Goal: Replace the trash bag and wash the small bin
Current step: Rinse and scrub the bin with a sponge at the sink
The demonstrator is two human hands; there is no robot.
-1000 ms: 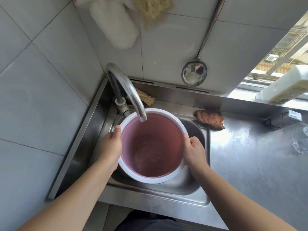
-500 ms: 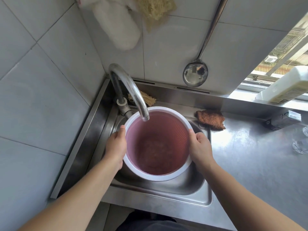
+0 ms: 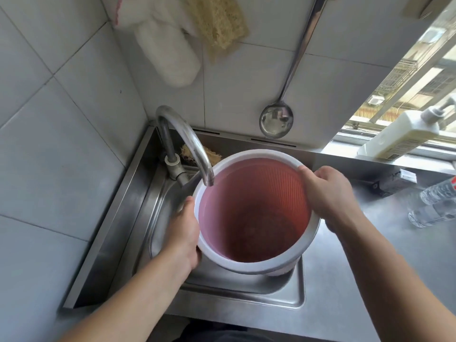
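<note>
Both my hands clasp the small bin (image 3: 254, 218) by its rim, left hand (image 3: 185, 233) and right hand (image 3: 328, 191) opposite, steadying it under the tap (image 3: 187, 141) for rinsing.

The bin (image 3: 256, 213) sits over the sink (image 3: 246, 290), between the left hand (image 3: 185, 235) and the right hand (image 3: 328, 191) — the tap (image 3: 187, 144) spout just above its left rim. Behind, a ladle (image 3: 276, 120) hangs on the wall. Right of the sink lies the counter (image 3: 385, 255), with plastic bottles (image 3: 434, 203) at its far right — a pump bottle (image 3: 404, 134) behind them on the sill.
</note>
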